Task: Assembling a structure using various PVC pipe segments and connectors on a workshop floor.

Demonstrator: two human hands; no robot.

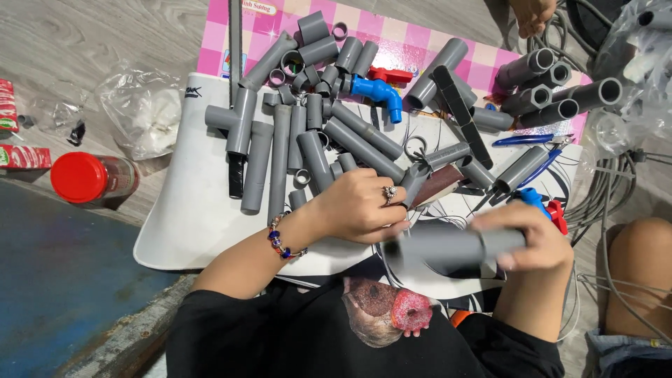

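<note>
The left hand [360, 207] was held low in the middle, its fingers [392, 199] curled inward and the wrist bent. The right hand [525, 241] was kept beside it, fingers closed in a grip, forearm drawn back toward the body.

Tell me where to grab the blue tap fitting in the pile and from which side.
Grip the blue tap fitting across its short straight body, coming from above. It lies on top of the grey pipes with its bent spout end pointing toward the person, and the body looks like the easiest part to pinch.
</note>
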